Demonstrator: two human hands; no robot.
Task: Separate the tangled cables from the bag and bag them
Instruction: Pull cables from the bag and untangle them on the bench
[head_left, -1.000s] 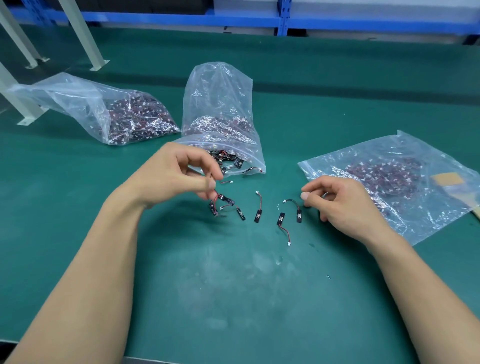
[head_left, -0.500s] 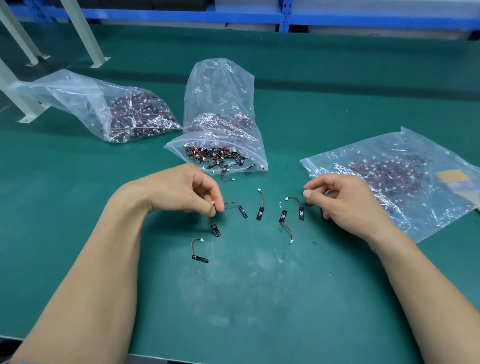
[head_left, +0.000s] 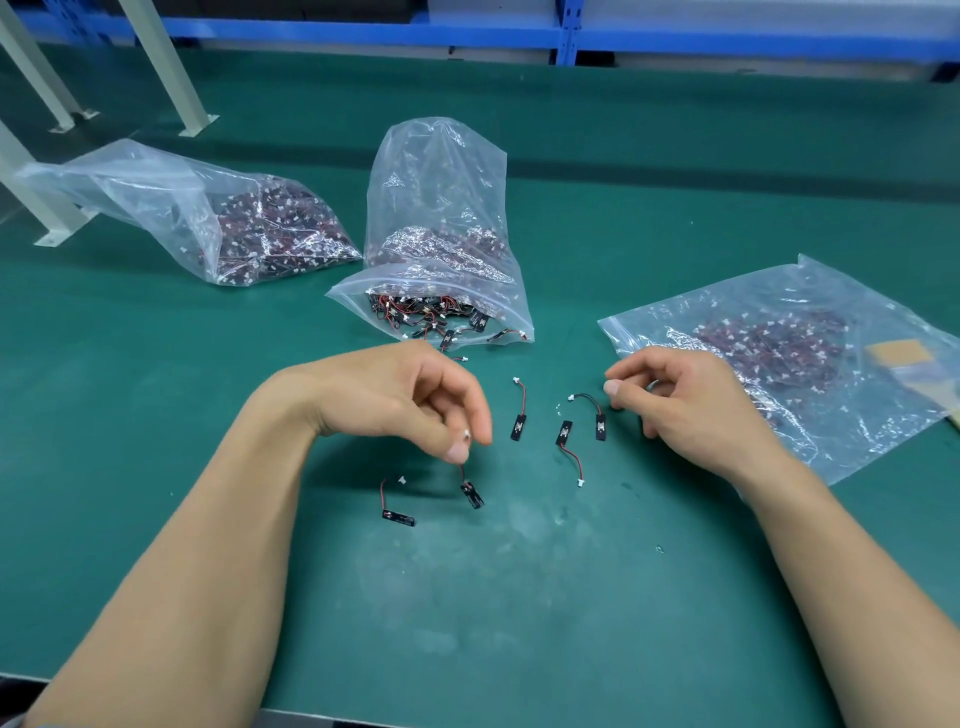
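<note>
Green tabletop (head_left: 156, 467) ahead: my left grip (head_left: 395, 400) pinches one cable (head_left: 471, 494) by its white plug, tab dangling low; right grip (head_left: 691, 405) curled, contents unclear. Light and floppy, I'd judge, so hold the plug end.

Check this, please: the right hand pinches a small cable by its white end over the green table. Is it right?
Not quite. The head view shows that the left hand, not the right, pinches the small cable by its white end over the green table.

Mat (head_left: 519, 613) front free; loose cables (head_left: 518, 410) scattered mid-table; three bags (head_left: 441, 208) block far side.
</note>
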